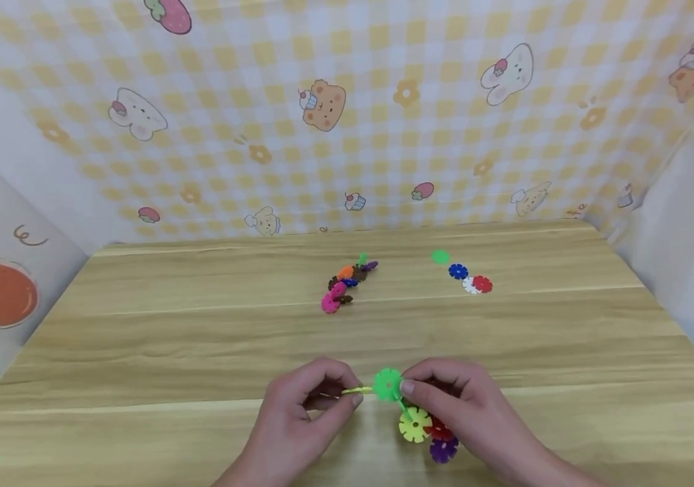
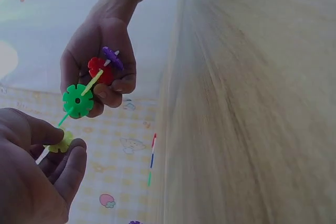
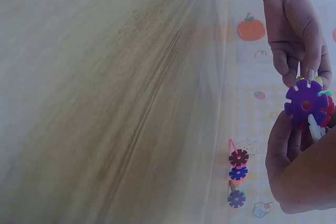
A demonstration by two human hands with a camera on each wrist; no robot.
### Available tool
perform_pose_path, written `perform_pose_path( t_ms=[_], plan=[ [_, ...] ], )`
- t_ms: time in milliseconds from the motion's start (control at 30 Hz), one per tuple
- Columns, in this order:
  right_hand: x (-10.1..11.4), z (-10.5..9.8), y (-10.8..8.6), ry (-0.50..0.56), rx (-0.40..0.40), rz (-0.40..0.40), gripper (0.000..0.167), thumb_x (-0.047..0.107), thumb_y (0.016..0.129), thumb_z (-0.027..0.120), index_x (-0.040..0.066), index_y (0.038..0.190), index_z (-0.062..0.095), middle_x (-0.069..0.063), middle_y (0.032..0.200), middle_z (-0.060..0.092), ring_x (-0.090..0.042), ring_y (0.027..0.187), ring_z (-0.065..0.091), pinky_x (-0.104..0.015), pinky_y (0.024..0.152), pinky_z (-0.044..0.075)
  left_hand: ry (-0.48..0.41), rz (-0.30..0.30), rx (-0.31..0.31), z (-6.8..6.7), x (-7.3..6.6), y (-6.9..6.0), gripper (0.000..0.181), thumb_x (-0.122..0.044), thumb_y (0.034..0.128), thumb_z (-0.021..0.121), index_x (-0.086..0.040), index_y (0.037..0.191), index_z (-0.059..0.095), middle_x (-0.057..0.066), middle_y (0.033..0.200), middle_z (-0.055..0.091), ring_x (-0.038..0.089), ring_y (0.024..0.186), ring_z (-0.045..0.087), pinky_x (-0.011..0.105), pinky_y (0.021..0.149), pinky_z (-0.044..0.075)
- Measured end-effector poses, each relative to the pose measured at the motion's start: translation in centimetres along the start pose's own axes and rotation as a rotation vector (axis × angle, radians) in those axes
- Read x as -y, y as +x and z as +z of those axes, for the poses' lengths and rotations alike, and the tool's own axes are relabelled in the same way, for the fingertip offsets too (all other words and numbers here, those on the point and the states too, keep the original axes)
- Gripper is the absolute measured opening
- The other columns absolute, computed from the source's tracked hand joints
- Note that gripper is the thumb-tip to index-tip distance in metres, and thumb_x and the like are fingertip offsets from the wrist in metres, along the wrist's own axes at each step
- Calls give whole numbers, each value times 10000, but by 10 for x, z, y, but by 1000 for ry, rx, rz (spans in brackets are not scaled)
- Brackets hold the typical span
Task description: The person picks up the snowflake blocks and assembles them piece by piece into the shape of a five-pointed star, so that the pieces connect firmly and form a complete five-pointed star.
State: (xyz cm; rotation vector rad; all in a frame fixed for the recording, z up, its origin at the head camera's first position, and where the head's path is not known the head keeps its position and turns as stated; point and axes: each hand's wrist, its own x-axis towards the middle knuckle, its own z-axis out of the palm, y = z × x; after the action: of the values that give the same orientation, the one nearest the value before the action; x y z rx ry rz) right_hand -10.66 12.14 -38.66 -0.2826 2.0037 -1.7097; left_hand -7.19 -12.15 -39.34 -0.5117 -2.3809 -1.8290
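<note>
While both hands meet low over the tabletop (image 1: pixel 170 365), we see them share a chain of notched plastic discs (image 1: pixel 404 408), held out in front of the person. Taking the front-facing green disc (image 1: pixel 387 385) as our clock's centre in the head view, we find the left hand (image 1: pixel 304 416) at 9 o'clock, its thumb and fingers pinching a yellow disc (image 1: pixel 353 390) that we see edge-on. The right hand (image 1: pixel 465 412) sits between 3 and 4 o'clock, its thumb and forefinger gripping the green disc's edge. A second green disc (image 2: pixel 65 117), which the left wrist view shows as a thin line, slots between that yellow disc and the front-facing green one. At 5 o'clock we have a second yellow disc (image 1: pixel 410 433), then a red disc (image 1: pixel 437 431) at 4 and a purple disc (image 1: pixel 442 453) between 4 and 5; the right wrist view shows us a white piece (image 3: pixel 315 128) at the purple one. Well apart, at 11 o'clock, a multicoloured joined cluster (image 1: pixel 338 289) lies on the tabletop. At 1 o'clock we count four loose discs, green (image 1: pixel 441 257), blue (image 1: pixel 456 267), white (image 1: pixel 469 287) and red (image 1: pixel 483 285), the last two overlapping. A yellow-checked cloth (image 1: pixel 371 155) rises behind, at 12.
</note>
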Motion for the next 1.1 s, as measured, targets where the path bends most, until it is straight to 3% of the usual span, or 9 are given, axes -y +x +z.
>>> perform_pose_path(
  t_ms=[233,367,500,600,833,1100],
  plan=[
    [1,-1,-1,-18,22,3,248,287,1007,656,86,1105,763,-104,1019,719,-190,864,629,-289,750,557,40,108,-33,3,1,-1,282,88,879,722,-167,1000,722,-36,957,732,71,874,698,313,744,626],
    [2,-1,-2,-38,29,-2,240,291,1011,650,97,1088,768,-95,994,715,-181,834,619,-279,722,548,120,284,-50,1,4,0,320,133,851,724,-140,1016,743,3,970,753,94,879,714,263,772,614],
    [3,-1,-3,-52,45,-37,219,270,1022,637,103,1072,770,-91,957,704,-165,791,618,-270,690,545,233,539,-78,0,10,3,146,26,950,682,-76,1029,750,75,963,766,170,866,743,232,810,598],
    [3,-2,-5,-69,52,-62,199,253,1026,632,115,1064,771,-82,933,698,-157,763,616,-269,660,544,269,655,-97,1,12,5,141,-82,1020,612,-36,1025,745,114,928,770,194,835,756,239,802,601],
    [5,-2,-7,-97,54,-90,174,244,1026,635,140,1048,773,-68,911,698,-156,739,609,-270,631,539,303,701,-127,2,11,6,181,-90,1024,597,-12,1000,758,132,894,772,201,807,763,244,775,607],
    [7,-4,-7,-52,46,-63,197,253,1027,630,109,1066,759,-93,966,708,-170,819,632,-283,717,567,292,711,-122,3,11,7,176,-62,1009,598,12,1043,755,148,922,777,206,835,769,249,768,609]
  ],
)
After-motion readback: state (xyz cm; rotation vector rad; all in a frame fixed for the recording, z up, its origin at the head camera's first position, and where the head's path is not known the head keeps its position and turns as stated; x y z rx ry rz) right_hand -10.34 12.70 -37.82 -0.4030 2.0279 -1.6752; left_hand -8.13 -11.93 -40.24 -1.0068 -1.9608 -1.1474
